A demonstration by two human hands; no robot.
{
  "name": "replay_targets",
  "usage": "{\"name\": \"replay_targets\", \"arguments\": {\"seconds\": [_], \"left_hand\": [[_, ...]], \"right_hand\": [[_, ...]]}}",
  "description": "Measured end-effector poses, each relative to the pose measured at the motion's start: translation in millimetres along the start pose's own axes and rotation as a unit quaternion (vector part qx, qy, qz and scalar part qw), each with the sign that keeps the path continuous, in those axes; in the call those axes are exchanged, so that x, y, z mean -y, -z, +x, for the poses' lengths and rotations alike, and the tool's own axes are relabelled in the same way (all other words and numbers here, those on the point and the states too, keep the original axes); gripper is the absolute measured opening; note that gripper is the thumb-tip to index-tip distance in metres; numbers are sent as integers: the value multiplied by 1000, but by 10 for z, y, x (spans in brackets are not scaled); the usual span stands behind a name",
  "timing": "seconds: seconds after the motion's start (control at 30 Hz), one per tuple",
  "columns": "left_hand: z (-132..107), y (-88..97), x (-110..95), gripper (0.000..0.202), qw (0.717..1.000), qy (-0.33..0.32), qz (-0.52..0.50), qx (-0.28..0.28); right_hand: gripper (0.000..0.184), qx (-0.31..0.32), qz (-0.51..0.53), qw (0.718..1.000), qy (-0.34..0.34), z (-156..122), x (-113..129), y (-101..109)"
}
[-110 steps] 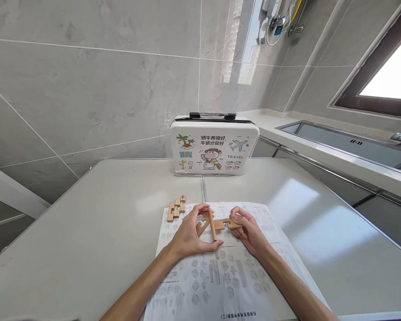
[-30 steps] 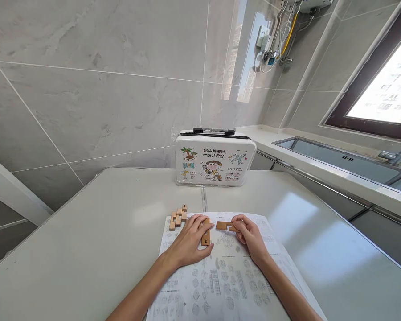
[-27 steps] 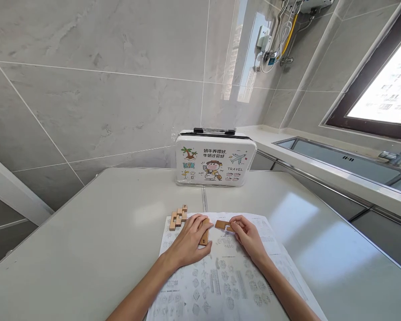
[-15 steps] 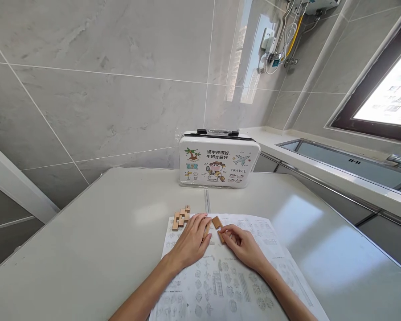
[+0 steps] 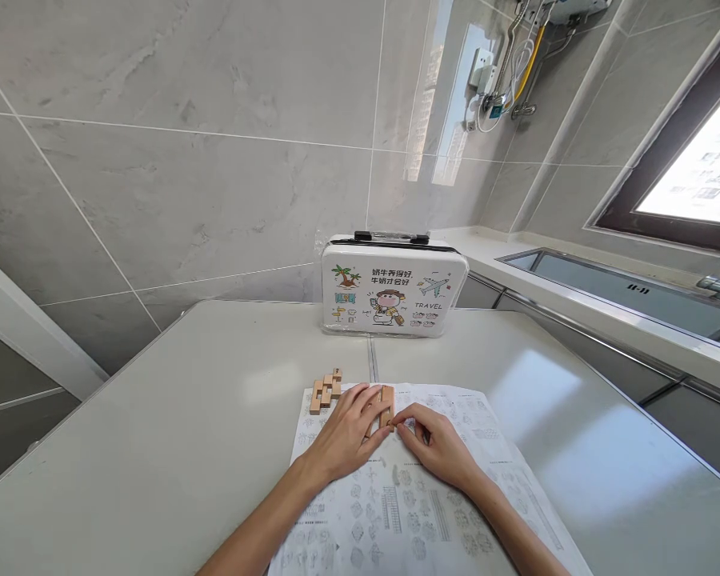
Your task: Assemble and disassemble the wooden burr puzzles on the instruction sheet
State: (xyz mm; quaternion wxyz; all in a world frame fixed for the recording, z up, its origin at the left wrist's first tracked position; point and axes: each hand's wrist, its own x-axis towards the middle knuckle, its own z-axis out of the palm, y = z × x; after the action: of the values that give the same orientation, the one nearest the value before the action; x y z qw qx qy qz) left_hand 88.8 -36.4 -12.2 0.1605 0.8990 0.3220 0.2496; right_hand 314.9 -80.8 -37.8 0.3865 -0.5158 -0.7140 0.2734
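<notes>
My left hand [image 5: 351, 424] is curled over wooden puzzle pieces on the printed sheet [image 5: 390, 500], its thumb and fingers closed around them and partly hiding them. A notched wooden piece [image 5: 387, 396] lies upright along the fingertips of that hand. My right hand [image 5: 429, 436] pinches the near end of this piece between thumb and index finger, close to the left thumb. Beyond the left hand, several notched wooden pieces [image 5: 316, 396] stand side by side in a stepped row at the sheet's upper left corner.
A white cartoon-printed case [image 5: 390, 292] in clear plastic stands at the back of the white table [image 5: 156, 432]. A seam runs down the table's middle. To the right are a counter with a sink [image 5: 624, 284] and a window [image 5: 696, 176].
The notched piece at my right hand has turned from slanted to nearly straight and shifted left against the left hand's pieces. My left thumb has moved right to its near end.
</notes>
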Motion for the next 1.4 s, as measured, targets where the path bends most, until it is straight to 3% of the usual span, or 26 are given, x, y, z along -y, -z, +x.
{"name": "replay_targets", "arguments": {"seconds": [0.17, 0.33, 0.63, 1.03, 1.17, 1.4], "left_hand": [[8, -8, -8, 19, 1000, 6, 5, -12], [8, -54, 13, 27, 998, 18, 16, -51], [18, -139, 63, 14, 989, 33, 58, -132], [14, -116, 88, 36, 983, 73, 82, -149], [6, -87, 65, 36, 990, 25, 59, -125], [-37, -162, -58, 22, 985, -163, 53, -23]], "right_hand": [[16, 0, -14, 1000, -14, 2, -7, -2], [16, 1, -20, 1000, -20, 15, -16, -5], [17, 4, -22, 999, -30, 8, -12, 13], [20, 6, -22, 999, -43, -9, 17, 33], [20, 6, -16, 999, -45, -4, 36, 37], [19, -3, -33, 999, -39, 1, 19, 22]]}}
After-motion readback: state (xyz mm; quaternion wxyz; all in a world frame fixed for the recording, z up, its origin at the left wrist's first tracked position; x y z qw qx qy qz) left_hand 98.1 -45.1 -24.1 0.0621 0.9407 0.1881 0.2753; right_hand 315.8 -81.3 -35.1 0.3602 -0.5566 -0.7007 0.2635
